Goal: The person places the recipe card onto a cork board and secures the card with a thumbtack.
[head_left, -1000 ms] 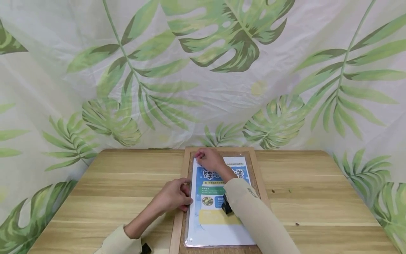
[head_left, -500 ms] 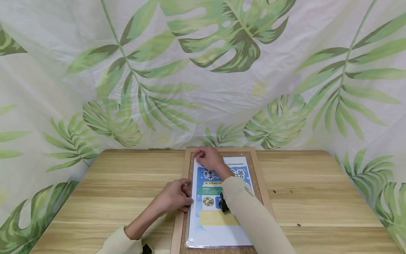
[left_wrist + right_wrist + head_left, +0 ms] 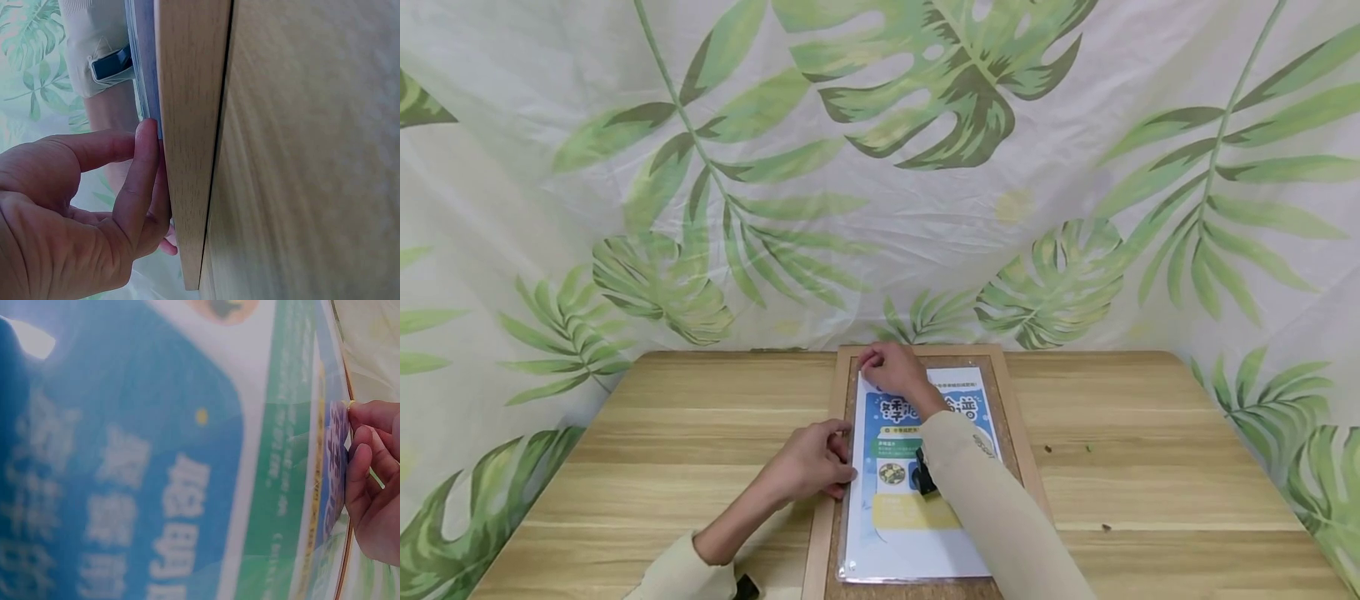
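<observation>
Left hand [image 3: 811,460], grip unclear, touches a blue-white laminated poster [image 3: 925,557] by the wood-framed corkboard's [image 3: 817,567] left edge; right hand [image 3: 895,369] pinches a tiny yellowish thing [image 3: 350,404] near its far-left corner

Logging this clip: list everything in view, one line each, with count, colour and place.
table: 1, light wood, under the board
cork board: 1, brown, on the table
frame: 1, pale wood, around the cork
printed sheet: 1, white, blue, green and yellow, on the cork
clear bit: 1, colourless, sheet's near left corner; too small to identify
dark specks: 2, dark brown, table, right of the board
green speck: 1, green, same area
leafy cloth: 1 backdrop, white and green, behind the table
boxes: 2, black, by the cuffs
sleeves: 2, beige, on the arms
left grip: 1, bare hand, sheet's left edge
right grip: 1, bare hand, sheet's far left corner
</observation>
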